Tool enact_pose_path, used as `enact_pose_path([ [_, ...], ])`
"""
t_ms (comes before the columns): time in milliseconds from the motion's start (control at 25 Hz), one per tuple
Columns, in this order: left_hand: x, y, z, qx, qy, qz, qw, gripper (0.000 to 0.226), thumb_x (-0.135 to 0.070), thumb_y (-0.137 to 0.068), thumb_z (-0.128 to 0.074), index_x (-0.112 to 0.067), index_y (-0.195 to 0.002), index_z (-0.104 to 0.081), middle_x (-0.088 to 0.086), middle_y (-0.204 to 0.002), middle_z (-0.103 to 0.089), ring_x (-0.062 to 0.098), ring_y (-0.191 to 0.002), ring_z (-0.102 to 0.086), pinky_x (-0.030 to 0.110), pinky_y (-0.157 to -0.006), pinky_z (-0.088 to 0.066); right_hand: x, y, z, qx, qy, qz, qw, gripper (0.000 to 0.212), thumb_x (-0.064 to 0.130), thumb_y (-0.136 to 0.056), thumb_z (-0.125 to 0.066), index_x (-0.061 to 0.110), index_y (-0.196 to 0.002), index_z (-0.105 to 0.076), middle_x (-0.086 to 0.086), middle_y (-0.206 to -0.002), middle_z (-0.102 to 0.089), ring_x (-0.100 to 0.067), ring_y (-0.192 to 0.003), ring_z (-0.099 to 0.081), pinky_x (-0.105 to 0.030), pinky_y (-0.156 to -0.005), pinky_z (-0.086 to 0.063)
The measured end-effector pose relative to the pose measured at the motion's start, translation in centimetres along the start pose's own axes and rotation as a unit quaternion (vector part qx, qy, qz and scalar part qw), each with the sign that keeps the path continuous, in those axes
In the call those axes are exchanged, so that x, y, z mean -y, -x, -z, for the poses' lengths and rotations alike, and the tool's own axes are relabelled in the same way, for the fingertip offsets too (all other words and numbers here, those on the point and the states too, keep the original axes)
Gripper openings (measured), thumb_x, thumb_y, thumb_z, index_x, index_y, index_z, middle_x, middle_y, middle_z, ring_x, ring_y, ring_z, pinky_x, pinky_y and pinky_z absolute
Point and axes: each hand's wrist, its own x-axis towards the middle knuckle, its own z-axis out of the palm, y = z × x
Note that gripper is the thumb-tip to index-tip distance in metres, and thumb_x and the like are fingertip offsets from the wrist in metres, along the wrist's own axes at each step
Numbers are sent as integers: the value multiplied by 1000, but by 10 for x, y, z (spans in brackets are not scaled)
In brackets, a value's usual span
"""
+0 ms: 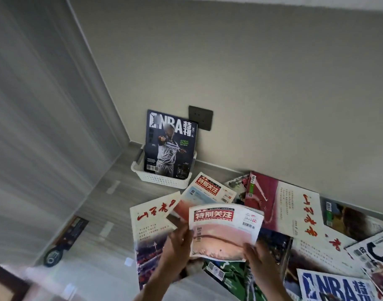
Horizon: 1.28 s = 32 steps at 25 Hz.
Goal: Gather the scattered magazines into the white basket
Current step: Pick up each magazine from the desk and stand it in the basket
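Both hands hold one small pink-and-white paper magazine [224, 232] above the floor: left hand [179, 242] grips its left edge, right hand [254, 257] its lower right corner. A white perforated plastic basket [162, 180] against the wall contains one dark NBA magazine [169, 144], upright. Further magazines lie scattered on the grey floor [103, 213].

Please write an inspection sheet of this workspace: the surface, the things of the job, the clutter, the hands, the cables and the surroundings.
Surface: grey wood-look floor, partly covered by magazines.
Job's things: white basket stands by the wall; a dark NBA magazine stands upright in it. Small red-titled magazine is held above the floor. About ten scattered magazines lie overlapping on the floor to the right of the basket.
Clutter: a dark round object on the floor at left, blurred.
Hands: left hand grips the held magazine's left edge; right hand grips its lower right corner.
Cables: nothing seen.
Surroundings: beige wall with a dark wall socket; grey curtain at left.
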Motion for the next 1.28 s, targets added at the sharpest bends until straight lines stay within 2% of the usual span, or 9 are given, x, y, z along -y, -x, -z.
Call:
enact_pose_path([
  [120, -7, -35, 39, -91, -13, -19, 996, 18, -26, -96, -53, -40, -91, -63, -15, -80, -74, 0, -68, -70, 20, -55, -58, 52, -23, -10, 3, -62, 31, 998, 18, 37, -93, -53, 30, -106, -63, 5, -89, -74, -14, -79, -71, -36, -67, -60],
  [280, -58, -120, 121, -178, 67, -93, 977, 18, -18, -91, -64, -33, -84, -71, -19, -66, -73, -1, -55, -67, 13, -45, -48, 161, -96, -47, -97, -176, 75, 977, 14, 12, -90, -62, 25, -95, -65, 2, -84, -75, -14, -72, -71, -33, -60, -58],
  [560, -52, -241, 197, -227, 17, -30, 973, 19, -18, -93, -55, -13, -88, -73, 13, -83, -76, 30, -73, -72, 50, -71, -60, 254, -201, -117, -119, -128, 20, 984, 28, 20, -88, -58, 31, -64, -65, 5, -69, -71, -19, -68, -72, -47, -73, -60],
  [680, -34, -259, 201, -206, 5, 19, 978, 17, -18, -89, -54, -19, -88, -70, 11, -91, -76, 27, -78, -72, 47, -76, -60, 249, -226, -129, -97, -120, 4, 988, 23, 20, -81, -62, 35, -65, -69, 4, -74, -75, -21, -71, -72, -47, -76, -60],
  [800, -16, -257, 201, -206, 53, 69, 975, 33, -17, -83, -61, -15, -116, -64, 2, -108, -69, 24, -100, -66, 38, -91, -54, 240, -231, -130, -88, -98, -16, 991, 18, 18, -73, -69, 29, -87, -67, 5, -93, -73, -16, -81, -66, -33, -78, -54],
  [880, 9, -228, 186, -189, 31, 82, 978, 33, -18, -82, -61, -16, -115, -65, 5, -109, -70, 24, -99, -66, 31, -83, -51, 211, -211, -132, -95, -77, -21, 992, 32, 20, -73, -68, 19, -105, -66, 3, -95, -68, -17, -83, -61, -29, -77, -47],
  [1000, 61, -165, 133, -28, -70, 135, 988, 33, -23, -80, -60, -25, -113, -63, 2, -109, -70, 16, -84, -69, 27, -64, -53, 128, -143, -136, -23, 61, 0, 998, 34, 21, -83, -59, 20, -117, -61, -1, -120, -65, -15, -90, -59, -23, -72, -46],
  [1120, 89, -130, 79, 86, -145, 144, 975, 39, -36, -77, -64, -30, -115, -55, -12, -98, -65, 9, -84, -65, 24, -62, -52, 30, -73, -141, 73, 352, 17, 933, 56, 34, -85, -51, 29, -139, -35, -1, -153, -36, -23, -130, -43, -34, -97, -45],
  [1280, 95, -132, 39, 27, -223, 155, 962, 32, -41, -81, -63, -22, -105, -57, -4, -94, -69, 16, -87, -68, 40, -79, -59, -20, -29, -137, 126, 404, 29, 906, 76, 38, -84, -49, 39, -149, -10, 13, -162, 6, -14, -149, -3, -45, -119, -16],
])
